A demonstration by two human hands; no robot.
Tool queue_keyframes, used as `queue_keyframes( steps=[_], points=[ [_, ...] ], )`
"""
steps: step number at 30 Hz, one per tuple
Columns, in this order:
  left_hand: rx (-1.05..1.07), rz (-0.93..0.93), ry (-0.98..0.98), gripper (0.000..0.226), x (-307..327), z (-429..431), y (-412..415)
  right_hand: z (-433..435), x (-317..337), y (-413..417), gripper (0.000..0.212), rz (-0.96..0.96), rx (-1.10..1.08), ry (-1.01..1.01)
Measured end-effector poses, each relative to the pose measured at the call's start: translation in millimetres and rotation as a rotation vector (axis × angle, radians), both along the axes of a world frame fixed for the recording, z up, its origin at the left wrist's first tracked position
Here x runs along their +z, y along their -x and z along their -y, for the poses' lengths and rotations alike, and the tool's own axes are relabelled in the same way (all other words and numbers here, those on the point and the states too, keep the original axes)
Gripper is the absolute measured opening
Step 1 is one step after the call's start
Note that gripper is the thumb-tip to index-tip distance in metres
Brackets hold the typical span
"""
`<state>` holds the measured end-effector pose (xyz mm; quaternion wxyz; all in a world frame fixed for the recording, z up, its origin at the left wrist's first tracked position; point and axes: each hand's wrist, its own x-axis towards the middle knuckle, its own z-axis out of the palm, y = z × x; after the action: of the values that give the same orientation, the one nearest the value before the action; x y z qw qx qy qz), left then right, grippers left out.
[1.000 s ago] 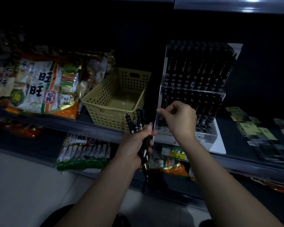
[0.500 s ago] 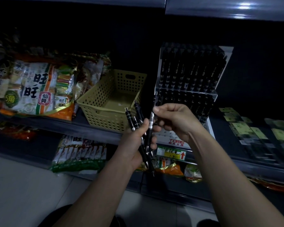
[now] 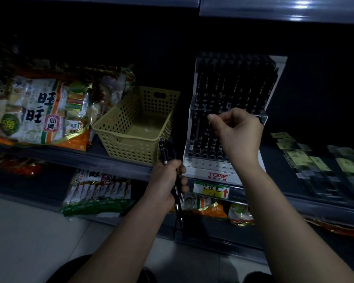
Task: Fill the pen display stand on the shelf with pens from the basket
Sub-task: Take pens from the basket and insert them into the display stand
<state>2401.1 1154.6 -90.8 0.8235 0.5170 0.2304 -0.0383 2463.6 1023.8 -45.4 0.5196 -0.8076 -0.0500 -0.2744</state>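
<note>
A clear tiered pen display stand (image 3: 213,170) with a red TOME label stands on the dark shelf, its upper tier packed with black pens and its lower tier partly filled. My right hand (image 3: 236,132) is raised in front of the lower tier, thumb and forefinger pinching the top of a black pen (image 3: 213,137) among the front rows. My left hand (image 3: 167,181) is just below and left of the stand, gripping a small bundle of black pens (image 3: 165,151) upright. The yellow perforated basket (image 3: 121,139) sits left of the stand and looks empty.
Large snack bags (image 3: 39,109) lie on the shelf left of the basket. More snack packets (image 3: 98,193) fill the lower shelf. A yellow price tag (image 3: 211,189) is on the shelf edge. Flat carded packs (image 3: 315,160) lie right of the stand.
My right hand came back to the bundle, took one pen from it, then rose again to the stand's lower tier. My left hand stayed by the shelf edge with the bundle.
</note>
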Motion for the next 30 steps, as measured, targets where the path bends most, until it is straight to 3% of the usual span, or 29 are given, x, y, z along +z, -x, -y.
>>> queue_keyframes(
  steps=[4, 9, 30],
  points=[
    [-0.011, 0.027, -0.042, 0.004, 0.5, 1.1, 1.2, -2.7, -8.3, -1.0, 0.024, 0.031, -0.029, 0.009],
    [-0.004, 0.064, -0.027, 0.019, -0.1, -0.9, 3.2, -8.2, -14.0, -2.9, 0.021, 0.051, -0.041, -0.018],
    [0.014, 0.095, 0.031, 0.023, 2.3, -5.4, 3.5, -16.8, -46.9, -7.1, 0.027, 0.034, -0.023, 0.256]
  ],
)
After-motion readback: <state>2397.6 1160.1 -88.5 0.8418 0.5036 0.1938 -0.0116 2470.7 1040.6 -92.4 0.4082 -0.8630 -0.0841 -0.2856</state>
